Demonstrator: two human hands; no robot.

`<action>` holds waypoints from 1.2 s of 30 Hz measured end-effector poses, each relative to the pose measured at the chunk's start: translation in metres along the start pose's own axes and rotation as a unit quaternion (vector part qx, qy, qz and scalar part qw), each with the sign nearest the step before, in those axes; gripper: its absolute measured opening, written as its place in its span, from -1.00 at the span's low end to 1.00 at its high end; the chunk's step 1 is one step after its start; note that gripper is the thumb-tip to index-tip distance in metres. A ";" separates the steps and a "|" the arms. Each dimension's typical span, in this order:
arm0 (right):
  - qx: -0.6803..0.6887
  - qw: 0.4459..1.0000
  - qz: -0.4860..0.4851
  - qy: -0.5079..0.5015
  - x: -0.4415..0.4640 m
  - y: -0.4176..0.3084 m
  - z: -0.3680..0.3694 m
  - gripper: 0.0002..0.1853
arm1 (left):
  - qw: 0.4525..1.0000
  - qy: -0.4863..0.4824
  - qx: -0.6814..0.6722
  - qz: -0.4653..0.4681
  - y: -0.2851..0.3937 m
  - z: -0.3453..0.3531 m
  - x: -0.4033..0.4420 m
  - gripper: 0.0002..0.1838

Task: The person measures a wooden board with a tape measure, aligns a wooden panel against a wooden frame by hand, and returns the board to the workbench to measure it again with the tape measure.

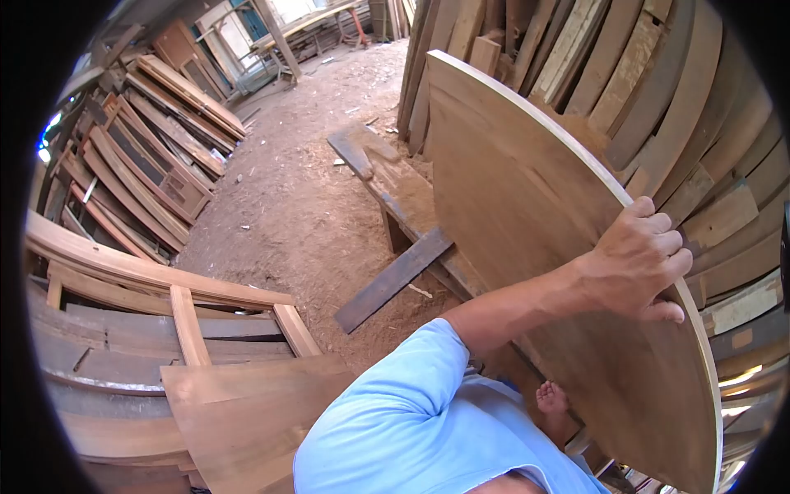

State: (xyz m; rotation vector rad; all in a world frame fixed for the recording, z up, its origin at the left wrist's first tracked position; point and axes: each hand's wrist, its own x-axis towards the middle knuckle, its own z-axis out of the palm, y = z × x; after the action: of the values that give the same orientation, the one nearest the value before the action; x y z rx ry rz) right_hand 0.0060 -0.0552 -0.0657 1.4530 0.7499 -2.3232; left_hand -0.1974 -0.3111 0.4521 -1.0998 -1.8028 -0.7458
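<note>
Panel: 1, large, one curved edge (pixel 539 206); stands tilted beyond the far long edge of the tabletop (pixel 403 191), foot contact unclear.
Left hand (pixel 638 257): clamped over the panel's curved edge.
Right hand: not made out; state cannot be told.
Dark strip (pixel 393 281): 1, upper end over the tabletop's long edge, lower end jutting outward.
Frame (pixel 156 267): 1, opposite side.
</note>
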 end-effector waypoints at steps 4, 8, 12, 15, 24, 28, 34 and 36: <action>-0.163 0.983 -0.038 -0.078 0.012 0.007 0.012 -0.72 | 1.000 0.021 0.001 -0.006 -0.001 0.006 0.000 -0.37; -0.211 0.977 -0.004 -0.023 -0.015 0.008 0.022 -0.67 | 0.999 0.019 0.036 -0.026 0.001 0.013 0.005 -0.41; -0.144 0.989 0.019 0.001 -0.023 -0.004 0.007 -0.68 | 0.996 0.036 0.069 -0.043 0.002 0.021 0.006 -0.43; -0.118 0.993 0.011 -0.019 -0.016 -0.014 -0.014 -0.75 | 0.996 0.054 0.058 -0.047 0.001 0.020 0.002 -0.52; -0.047 0.998 -0.024 -0.039 -0.013 -0.003 -0.013 -0.86 | 0.998 0.016 0.053 0.004 0.001 0.022 0.006 -0.79; -0.027 0.997 -0.077 0.000 -0.028 0.016 -0.016 -0.85 | 0.998 0.024 0.050 0.010 0.004 0.021 0.006 -0.75; 0.044 0.981 -0.174 0.071 -0.020 0.057 -0.023 -0.83 | 0.998 -0.021 0.037 0.036 0.010 0.012 0.007 -0.73; 0.074 0.979 -0.190 -0.021 0.014 0.069 -0.029 -0.81 | 0.996 -0.043 0.058 0.055 0.011 0.010 0.010 -0.73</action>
State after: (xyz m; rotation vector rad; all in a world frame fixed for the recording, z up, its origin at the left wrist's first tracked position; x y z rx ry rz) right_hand 0.0565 -0.0947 -0.1068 1.4171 0.9299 -2.7373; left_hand -0.1937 -0.2944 0.4570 -1.1598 -1.8169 -0.5288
